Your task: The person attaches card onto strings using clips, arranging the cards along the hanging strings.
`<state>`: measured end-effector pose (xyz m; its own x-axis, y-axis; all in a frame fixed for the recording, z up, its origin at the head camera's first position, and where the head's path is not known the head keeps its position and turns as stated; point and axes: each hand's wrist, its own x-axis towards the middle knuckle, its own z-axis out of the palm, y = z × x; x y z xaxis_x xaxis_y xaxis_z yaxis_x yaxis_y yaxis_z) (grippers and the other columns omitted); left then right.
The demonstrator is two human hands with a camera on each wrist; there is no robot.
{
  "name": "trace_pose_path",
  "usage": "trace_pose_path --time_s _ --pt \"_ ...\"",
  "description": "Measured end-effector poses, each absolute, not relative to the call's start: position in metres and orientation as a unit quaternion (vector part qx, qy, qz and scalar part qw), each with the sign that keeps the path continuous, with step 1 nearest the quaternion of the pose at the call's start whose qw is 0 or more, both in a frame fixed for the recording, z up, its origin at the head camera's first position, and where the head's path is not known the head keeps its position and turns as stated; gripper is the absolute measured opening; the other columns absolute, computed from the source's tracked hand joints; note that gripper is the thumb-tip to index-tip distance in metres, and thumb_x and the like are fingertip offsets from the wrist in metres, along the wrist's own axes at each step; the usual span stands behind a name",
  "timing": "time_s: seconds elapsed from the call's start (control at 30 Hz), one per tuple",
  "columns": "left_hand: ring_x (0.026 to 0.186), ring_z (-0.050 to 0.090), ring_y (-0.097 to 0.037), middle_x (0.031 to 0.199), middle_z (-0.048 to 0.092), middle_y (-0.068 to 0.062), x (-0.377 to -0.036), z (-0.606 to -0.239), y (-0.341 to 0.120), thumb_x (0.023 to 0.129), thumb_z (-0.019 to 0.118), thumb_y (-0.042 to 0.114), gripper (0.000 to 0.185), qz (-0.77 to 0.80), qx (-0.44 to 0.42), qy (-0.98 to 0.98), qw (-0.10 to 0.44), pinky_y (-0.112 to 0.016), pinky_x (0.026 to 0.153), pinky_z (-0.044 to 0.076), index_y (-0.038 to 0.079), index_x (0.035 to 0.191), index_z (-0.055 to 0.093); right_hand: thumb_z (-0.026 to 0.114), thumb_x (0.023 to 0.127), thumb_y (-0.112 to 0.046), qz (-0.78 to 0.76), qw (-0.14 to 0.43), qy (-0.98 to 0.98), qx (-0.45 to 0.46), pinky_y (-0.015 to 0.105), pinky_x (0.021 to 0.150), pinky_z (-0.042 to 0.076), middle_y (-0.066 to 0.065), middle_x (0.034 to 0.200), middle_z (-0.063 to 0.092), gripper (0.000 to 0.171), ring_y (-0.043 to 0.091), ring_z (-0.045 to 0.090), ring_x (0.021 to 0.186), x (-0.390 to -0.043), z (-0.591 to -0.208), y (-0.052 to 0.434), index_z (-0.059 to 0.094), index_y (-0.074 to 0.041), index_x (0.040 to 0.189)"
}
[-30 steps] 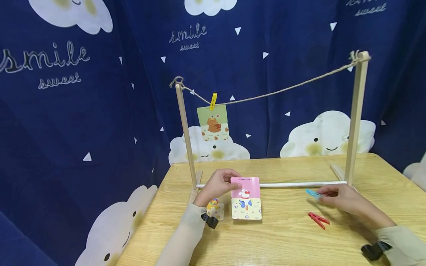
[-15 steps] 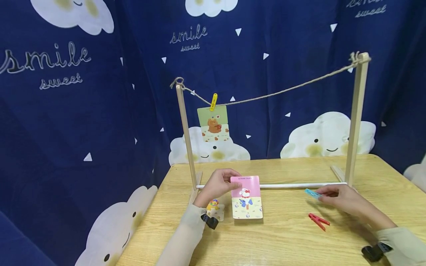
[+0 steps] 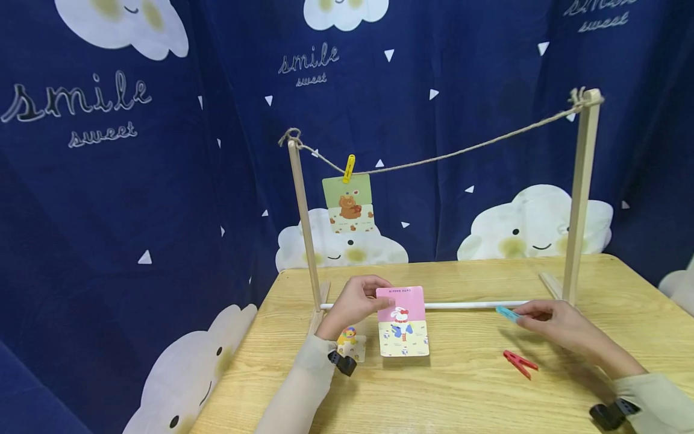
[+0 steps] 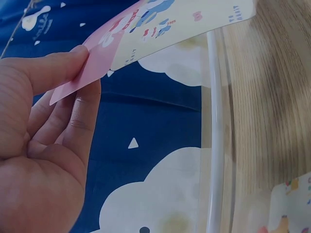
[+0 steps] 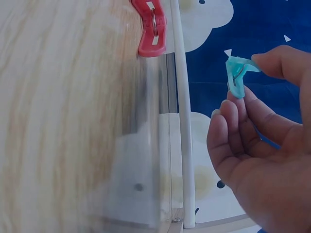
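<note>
My left hand (image 3: 355, 301) pinches the pink top edge of a pink and yellow rabbit card (image 3: 402, 321) between thumb and fingers (image 4: 73, 63); the card (image 4: 160, 24) tilts up off the wooden table (image 3: 461, 386). My right hand (image 3: 553, 322) holds a light blue clothespin (image 3: 506, 313) by its end, just above the table; the same blue clothespin (image 5: 237, 75) shows between thumb and fingertips in the right wrist view. A red clothespin (image 3: 519, 362) lies on the table near that hand. A green bear card (image 3: 349, 203) hangs from the string (image 3: 461, 149) under a yellow clothespin (image 3: 349, 167).
A wooden frame with two posts (image 3: 580, 193) and a white bottom rod (image 3: 466, 305) stands across the table. Another small card with a lion (image 3: 349, 343) lies under my left wrist. Dark blue cloud-print cloth (image 3: 135, 181) hangs behind and to the left.
The rabbit card's top edge has risen a little in my left hand. My right hand with the blue clothespin has barely shifted.
</note>
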<state>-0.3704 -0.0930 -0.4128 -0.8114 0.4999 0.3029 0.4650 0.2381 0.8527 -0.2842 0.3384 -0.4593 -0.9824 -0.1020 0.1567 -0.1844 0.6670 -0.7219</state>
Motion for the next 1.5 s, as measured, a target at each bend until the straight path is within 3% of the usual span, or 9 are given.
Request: trace_pose_path --time_s 0.6,0.87,1.5 --pt "0.083 0.074 -0.017 0.097 0.078 -0.005 -0.369 -0.417 -0.096 0.091 0.081 0.011 0.019 0.553 0.3 0.777 0.021 -0.034 0.072 0.062 0.011 0.11 0.077 0.07 0.1 -0.037 0.401 0.075 -0.908 0.096 0.024 0.071 0.05 0.007 0.103 0.072 0.034 0.005 0.061 0.086 -0.283 -0.446 0.329 0.073 -0.008 0.117" --pt "0.082 0.075 -0.017 0.095 0.078 -0.004 -0.37 -0.418 -0.096 0.091 0.081 0.012 0.018 0.558 0.303 0.772 0.023 -0.033 0.071 0.062 0.01 0.108 0.078 0.072 0.099 -0.034 0.384 0.096 -0.914 0.094 0.024 0.066 0.049 0.002 0.094 0.068 0.033 0.005 0.059 0.079 -0.283 -0.442 0.326 0.073 -0.005 0.116" --pt "0.083 0.075 -0.017 0.099 0.079 -0.008 -0.371 -0.412 -0.093 0.092 0.081 0.014 0.019 0.563 0.29 0.773 0.03 -0.032 0.071 0.061 0.009 0.11 0.078 0.072 0.099 -0.031 0.375 0.127 -0.912 0.111 0.024 0.066 0.048 0.0 0.092 0.069 0.03 0.005 0.059 0.08 -0.288 -0.429 0.323 0.073 -0.006 0.115"
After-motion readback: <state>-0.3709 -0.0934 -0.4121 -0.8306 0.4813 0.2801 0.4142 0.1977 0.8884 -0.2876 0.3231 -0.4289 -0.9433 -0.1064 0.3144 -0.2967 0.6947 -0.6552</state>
